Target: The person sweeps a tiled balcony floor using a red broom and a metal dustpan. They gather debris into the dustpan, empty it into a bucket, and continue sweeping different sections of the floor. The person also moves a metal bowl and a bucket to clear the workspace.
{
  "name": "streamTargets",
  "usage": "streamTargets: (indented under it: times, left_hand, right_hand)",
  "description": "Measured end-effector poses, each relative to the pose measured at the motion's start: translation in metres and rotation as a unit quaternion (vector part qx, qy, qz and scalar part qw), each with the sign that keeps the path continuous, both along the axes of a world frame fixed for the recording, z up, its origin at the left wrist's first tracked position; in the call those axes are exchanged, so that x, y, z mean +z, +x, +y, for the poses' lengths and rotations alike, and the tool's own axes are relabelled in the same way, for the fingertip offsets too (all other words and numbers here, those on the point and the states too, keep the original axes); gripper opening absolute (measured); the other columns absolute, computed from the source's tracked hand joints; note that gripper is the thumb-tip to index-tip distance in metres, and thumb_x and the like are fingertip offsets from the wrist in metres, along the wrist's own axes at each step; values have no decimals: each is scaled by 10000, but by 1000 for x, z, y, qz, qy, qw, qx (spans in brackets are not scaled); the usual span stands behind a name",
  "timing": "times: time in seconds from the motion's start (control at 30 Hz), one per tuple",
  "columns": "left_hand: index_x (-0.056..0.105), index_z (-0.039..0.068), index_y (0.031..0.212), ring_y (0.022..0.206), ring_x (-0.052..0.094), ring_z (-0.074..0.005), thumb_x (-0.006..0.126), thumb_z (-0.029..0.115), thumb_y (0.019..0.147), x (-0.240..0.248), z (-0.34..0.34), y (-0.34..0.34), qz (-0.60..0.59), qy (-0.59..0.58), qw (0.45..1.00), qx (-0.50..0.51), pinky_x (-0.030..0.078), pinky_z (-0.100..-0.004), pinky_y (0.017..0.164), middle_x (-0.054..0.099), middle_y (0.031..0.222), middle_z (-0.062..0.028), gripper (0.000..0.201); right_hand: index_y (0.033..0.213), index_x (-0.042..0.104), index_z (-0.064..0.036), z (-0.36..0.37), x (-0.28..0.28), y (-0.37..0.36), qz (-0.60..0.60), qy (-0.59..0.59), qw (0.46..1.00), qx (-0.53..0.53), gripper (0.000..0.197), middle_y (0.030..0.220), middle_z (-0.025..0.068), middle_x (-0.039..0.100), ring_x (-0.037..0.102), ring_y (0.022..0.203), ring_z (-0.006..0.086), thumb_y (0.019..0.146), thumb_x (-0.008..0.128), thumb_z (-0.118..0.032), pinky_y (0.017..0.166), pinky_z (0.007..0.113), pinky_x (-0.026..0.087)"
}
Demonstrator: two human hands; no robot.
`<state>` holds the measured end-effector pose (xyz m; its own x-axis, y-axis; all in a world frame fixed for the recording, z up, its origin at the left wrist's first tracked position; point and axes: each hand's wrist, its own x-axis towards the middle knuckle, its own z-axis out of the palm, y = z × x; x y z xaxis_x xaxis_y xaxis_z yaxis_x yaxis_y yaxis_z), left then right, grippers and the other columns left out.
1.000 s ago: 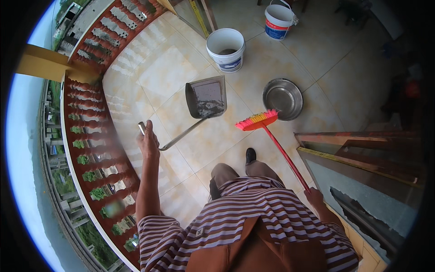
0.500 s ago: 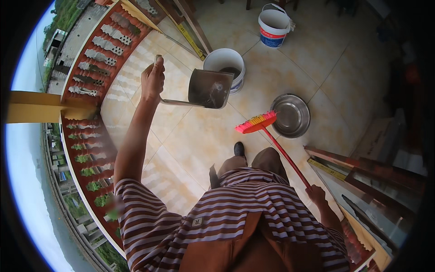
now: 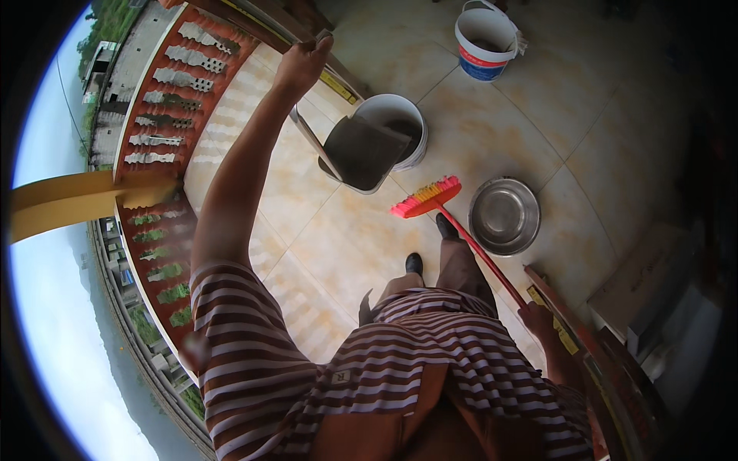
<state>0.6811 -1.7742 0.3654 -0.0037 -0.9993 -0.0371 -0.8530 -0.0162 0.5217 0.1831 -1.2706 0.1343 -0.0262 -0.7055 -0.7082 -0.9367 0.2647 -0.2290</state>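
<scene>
Left hand (image 3: 302, 65): fingers closed round the handle of the long-handled dustpan; arm extended toward the far left corner of the tiled floor (image 3: 319, 238).
Long-handled dustpan (image 3: 365, 154): raised and tilted, its pan overlapping the mouth of the near bucket (contact with the rim cannot be confirmed from this view).
Near bucket (image 3: 417, 157): white, upright, toward the floor's far left corner; dark matter visible inside.
Right hand (image 3: 536, 316): fingers wrapped round the lower end of the red broom handle, beside the person's right hip.
Broom (image 3: 425, 198): pink and yellow bristles on a red head, between near bucket and steel basin; whether the bristles touch the floor, cannot tell.
Steel basin (image 3: 505, 217): round, on the floor, to the right of the broom head.
Far bucket (image 3: 483, 65): white with red and blue bands, upright, toward the floor's far edge.
Balustrade (image 3: 138, 238): red-brown, along the floor's left edge.
</scene>
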Motion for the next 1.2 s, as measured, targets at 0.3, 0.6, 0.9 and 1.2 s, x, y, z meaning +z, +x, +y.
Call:
streamTargets:
  times: [0.3,0.6,0.9,1.2]
  left_hand:
    - [659,9,994,1026,572,-430,394,551,845,-5,-76,-69,-61,61,995,-40,433,-433,910,624,1003,-283,622]
    - [642,12,939,907,593,-401,427,505,865,-24,-109,-93,-99,40,991,-75,449,-420,837,643,931,-231,542]
    - [698,63,973,978,623,-347,435,488,862,12,-49,-117,-61,77,994,57,480,-400,870,666,1006,-178,512]
    - [642,-6,821,817,606,-408,448,505,902,21,163,71,78,-29,970,228,473,-449,733,643,812,-234,553]
  right_hand:
    - [820,607,-37,-76,-20,-28,-39,35,999,8,384,761,194,650,636,748,383,824,594,-421,677,490,493]
    - [827,612,-31,-95,-48,-31,-57,86,995,-12,385,773,209,650,636,750,396,828,599,-416,685,482,499]
    - [1097,596,-76,-117,-68,-1,-30,73,993,87,429,928,207,659,631,851,403,813,544,-393,767,499,488]
    - [849,668,-7,-160,-32,74,26,140,981,128,385,748,160,675,677,634,293,801,569,-376,688,412,529]
